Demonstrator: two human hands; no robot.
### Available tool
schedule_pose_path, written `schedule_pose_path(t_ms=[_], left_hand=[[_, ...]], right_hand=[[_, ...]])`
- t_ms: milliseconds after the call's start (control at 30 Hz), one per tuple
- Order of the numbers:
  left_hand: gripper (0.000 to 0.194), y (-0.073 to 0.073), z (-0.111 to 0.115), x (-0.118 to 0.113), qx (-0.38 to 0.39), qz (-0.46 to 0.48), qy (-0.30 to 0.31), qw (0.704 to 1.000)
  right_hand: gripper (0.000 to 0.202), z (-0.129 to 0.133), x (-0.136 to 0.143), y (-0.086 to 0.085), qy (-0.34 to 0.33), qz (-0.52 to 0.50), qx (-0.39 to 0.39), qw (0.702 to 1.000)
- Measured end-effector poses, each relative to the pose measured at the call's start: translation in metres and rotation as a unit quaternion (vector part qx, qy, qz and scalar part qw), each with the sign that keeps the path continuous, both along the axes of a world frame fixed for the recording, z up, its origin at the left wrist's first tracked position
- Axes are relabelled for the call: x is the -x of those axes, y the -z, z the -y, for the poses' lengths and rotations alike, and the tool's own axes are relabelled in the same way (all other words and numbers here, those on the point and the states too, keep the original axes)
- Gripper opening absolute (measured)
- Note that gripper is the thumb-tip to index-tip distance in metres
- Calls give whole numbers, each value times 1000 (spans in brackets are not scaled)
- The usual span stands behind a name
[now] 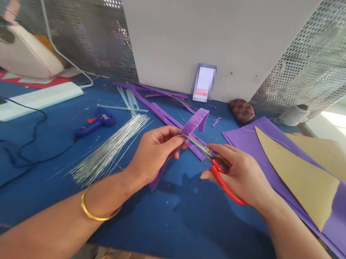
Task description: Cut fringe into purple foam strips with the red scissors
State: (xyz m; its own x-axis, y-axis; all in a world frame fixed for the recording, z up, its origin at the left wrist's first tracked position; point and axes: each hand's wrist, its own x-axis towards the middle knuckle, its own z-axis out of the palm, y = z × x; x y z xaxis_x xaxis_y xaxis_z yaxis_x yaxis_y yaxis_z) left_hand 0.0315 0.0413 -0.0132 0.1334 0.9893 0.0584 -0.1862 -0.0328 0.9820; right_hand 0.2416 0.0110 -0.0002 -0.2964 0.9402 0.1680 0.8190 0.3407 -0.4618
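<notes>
My left hand [159,151] pinches a purple strip [196,122] near the middle of the blue table. One end of the strip stands up and folds over beyond the fingers, and the other end hangs below the hand. My right hand [238,170] is closed round red-handled scissors [224,183], which point left. The tips of their blades meet the strip beside my left thumb; whether they are cutting into it is too small to tell. Further purple strips [162,112] lie on the table behind my hands.
Thin silvery wires [110,150] lie left of my left hand, with a blue glue gun [95,123] and white power strip [34,101] beyond. Purple sheets [263,139] with tan pieces [303,176] lie right. A phone [204,83] and checked pouch [242,110] are at the back.
</notes>
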Motion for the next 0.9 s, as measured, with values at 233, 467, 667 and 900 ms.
schedule_pose_path(t_ms=[233,467,667,900], left_hand=[[8,-1,1,1,-6,-11,7,1000],[9,0,0,1,4,2,8,1000],[10,1,0,1,10,10,6,1000],[10,0,0,2,9,8,6,1000]], right_hand=[[59,-1,-1,2,-11,-26,16,999],[58,0,1,1,-8,-51,28,998],[55,2,2,-3,-4,-45,25,999],[57,1,1,-1,-3,-43,11,999]])
